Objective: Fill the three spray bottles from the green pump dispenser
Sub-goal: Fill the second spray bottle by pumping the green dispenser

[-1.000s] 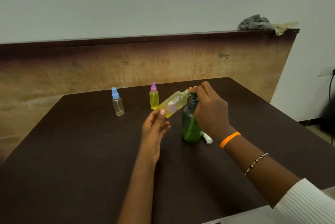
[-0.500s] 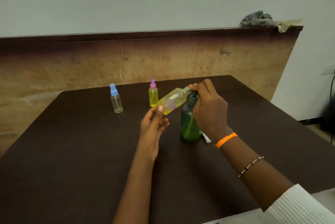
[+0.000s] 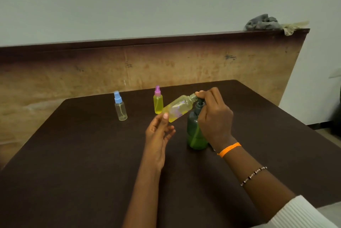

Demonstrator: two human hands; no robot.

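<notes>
Your left hand [image 3: 159, 136] pinches the base of the uncapped clear plastic spray bottle [image 3: 178, 108], which is tilted and part-filled with yellow liquid, its open neck up at the nozzle of the translucent green pump dispenser [image 3: 196, 131]. Your right hand [image 3: 214, 117] curls over the pump head. Keep the neck snug under the spout and press in slow, full strokes, so nothing dribbles onto the dark worktop [image 3: 73, 163]. Left of the dispenser, the pink-capped yellow bottle [image 3: 158, 100] and blue-capped clear bottle [image 3: 120, 106] stand upright.
</notes>
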